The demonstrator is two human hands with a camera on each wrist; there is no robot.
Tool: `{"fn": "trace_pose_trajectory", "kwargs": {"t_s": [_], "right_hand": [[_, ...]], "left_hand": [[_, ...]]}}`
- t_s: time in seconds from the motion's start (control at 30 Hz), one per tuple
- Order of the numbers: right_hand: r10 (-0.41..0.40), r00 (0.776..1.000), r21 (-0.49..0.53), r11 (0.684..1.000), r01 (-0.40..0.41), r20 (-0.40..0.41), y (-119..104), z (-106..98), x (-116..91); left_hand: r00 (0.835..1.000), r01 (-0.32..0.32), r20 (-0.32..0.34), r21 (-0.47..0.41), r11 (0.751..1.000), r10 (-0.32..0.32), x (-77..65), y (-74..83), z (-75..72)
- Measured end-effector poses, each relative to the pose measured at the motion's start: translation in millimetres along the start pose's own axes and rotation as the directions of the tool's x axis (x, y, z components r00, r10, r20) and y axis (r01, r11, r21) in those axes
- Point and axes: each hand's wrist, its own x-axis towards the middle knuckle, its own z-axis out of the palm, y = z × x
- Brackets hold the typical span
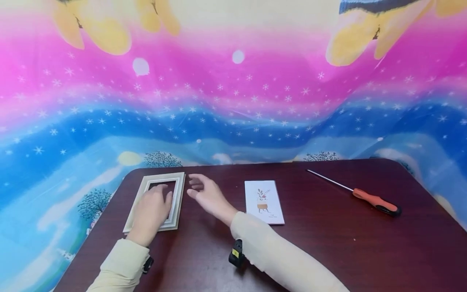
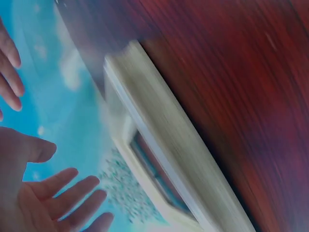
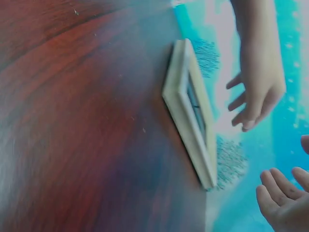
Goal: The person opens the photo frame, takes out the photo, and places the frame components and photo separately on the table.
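A cream picture frame (image 1: 164,176) lies flat on the left part of the table, dark inside its opening. Over it hovers my left hand (image 1: 151,211), hiding part of its left side and middle; the right wrist view shows this left hand (image 3: 260,87) above the frame (image 3: 186,113) with fingers loosely bent and nothing held. Just right of the frame is my right hand (image 1: 209,198), raised, its fingers relaxed and pointing toward the frame's right edge. In the left wrist view the left hand (image 2: 63,193) has spread fingers, apart from the frame (image 2: 164,125).
A white card (image 1: 263,202) with a printed potted plant lies at mid-table, right of my right hand. Farther right rests a screwdriver (image 1: 372,199) with an orange and black handle. The brown table (image 1: 321,251) meets a colourful patterned cloth (image 1: 233,101) behind.
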Motion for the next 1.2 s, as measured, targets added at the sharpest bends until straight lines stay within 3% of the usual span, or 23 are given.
{"fn": "trace_pose_trajectory", "kwargs": {"t_s": [0.23, 0.57, 0.73, 0.93, 1.2], "right_hand": [[-0.012, 0.999, 0.043, 0.999, 0.011, 0.035, 1, -34, -14], [0.004, 1.000, -0.001, 1.000, -0.004, 0.026, 8, -85, -36], [0.010, 0.998, -0.019, 1.000, -0.009, 0.058, 13, -106, -49], [-0.017, 0.998, -0.047, 0.999, 0.020, 0.066, 18, -123, -59], [-0.021, 0.999, -0.124, 0.992, 0.026, 0.042, 33, -140, -72]], "left_hand": [[0.998, -0.016, -0.060, -0.032, 0.999, 0.014, -9.0, 29.5, 10.2], [0.999, -0.041, 0.001, -0.111, 0.993, 0.041, -21.2, 63.7, 22.2], [0.995, -0.092, 0.017, -0.143, 0.985, 0.095, -26.2, 76.6, 25.1], [0.988, -0.144, 0.035, -0.174, 0.974, 0.152, -29.2, 90.3, 27.1], [0.985, -0.132, 0.069, -0.259, 0.957, 0.155, -30.8, 112.2, 29.6]]}}
